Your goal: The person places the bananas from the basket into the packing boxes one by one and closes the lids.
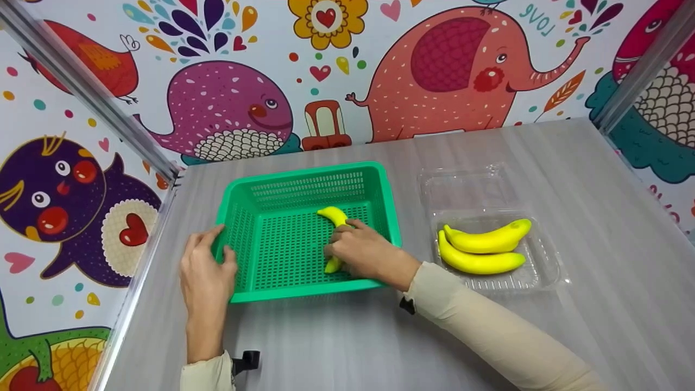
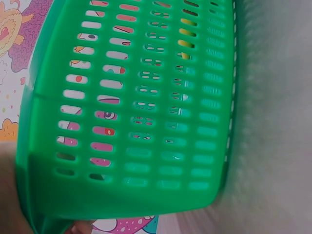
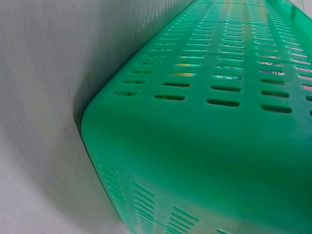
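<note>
In the head view a green plastic basket (image 1: 304, 293) with slotted walls stands on the table. My left hand (image 1: 206, 271) holds its left rim, thumb towards the inside; the left wrist view shows the slotted basket wall (image 2: 126, 195) close up. Inside the basket, on the right, my right hand (image 1: 369, 251) grips a yellow banana (image 1: 332, 213) around its middle. Both banana ends show, while the fingers cover the rest. From the right wrist the outer basket corner (image 3: 195, 141) fills the view and hides that hand.
Right of the basket lies an open clear plastic clamshell box (image 1: 551, 266), its lid (image 1: 461, 187) folded back. It holds an upper banana (image 1: 488, 239) and a lower banana (image 1: 478, 262). A printed cartoon wall (image 1: 336, 70) borders the grey table (image 1: 326, 347) behind and at the sides.
</note>
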Demonstrator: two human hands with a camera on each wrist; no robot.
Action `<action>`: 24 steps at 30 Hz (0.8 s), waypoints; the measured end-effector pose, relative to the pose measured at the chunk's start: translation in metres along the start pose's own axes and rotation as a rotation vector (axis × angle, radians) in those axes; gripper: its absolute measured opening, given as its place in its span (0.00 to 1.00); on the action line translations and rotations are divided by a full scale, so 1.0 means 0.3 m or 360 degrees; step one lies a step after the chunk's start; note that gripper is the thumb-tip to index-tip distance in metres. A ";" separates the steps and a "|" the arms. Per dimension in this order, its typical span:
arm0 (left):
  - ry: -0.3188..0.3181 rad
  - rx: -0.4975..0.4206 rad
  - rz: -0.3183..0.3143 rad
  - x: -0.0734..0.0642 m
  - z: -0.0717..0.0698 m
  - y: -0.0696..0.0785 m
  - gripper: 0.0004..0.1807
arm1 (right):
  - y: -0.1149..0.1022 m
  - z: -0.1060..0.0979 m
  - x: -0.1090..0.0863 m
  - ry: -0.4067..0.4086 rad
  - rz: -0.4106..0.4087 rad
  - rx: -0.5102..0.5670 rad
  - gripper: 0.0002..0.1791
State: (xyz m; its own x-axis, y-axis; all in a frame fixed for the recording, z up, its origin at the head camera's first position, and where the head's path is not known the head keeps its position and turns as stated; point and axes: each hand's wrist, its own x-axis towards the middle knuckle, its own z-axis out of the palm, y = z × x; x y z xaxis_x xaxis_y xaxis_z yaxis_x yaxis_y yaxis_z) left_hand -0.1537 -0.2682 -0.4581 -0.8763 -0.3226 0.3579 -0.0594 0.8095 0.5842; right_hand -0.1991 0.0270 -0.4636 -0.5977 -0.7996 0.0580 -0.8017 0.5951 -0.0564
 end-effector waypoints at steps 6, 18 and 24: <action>-0.0017 0.0002 -0.0015 0.001 0.001 0.001 0.25 | -0.002 -0.001 -0.001 -0.0053 0.0044 0.0001 0.16; -0.0035 0.0003 -0.0035 0.000 -0.001 -0.003 0.25 | -0.003 -0.003 0.006 -0.0024 -0.0010 0.0018 0.18; -0.0024 -0.0002 -0.0026 0.000 -0.002 -0.002 0.25 | -0.004 -0.016 -0.001 0.0056 -0.0060 0.0036 0.16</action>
State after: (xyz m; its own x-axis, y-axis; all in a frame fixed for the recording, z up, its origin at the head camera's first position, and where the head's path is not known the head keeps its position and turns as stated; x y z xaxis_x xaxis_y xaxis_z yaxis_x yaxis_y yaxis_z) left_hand -0.1536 -0.2689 -0.4579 -0.8823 -0.3284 0.3370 -0.0733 0.8034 0.5909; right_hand -0.1980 0.0270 -0.4588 -0.5672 -0.8180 0.0955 -0.8235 0.5622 -0.0758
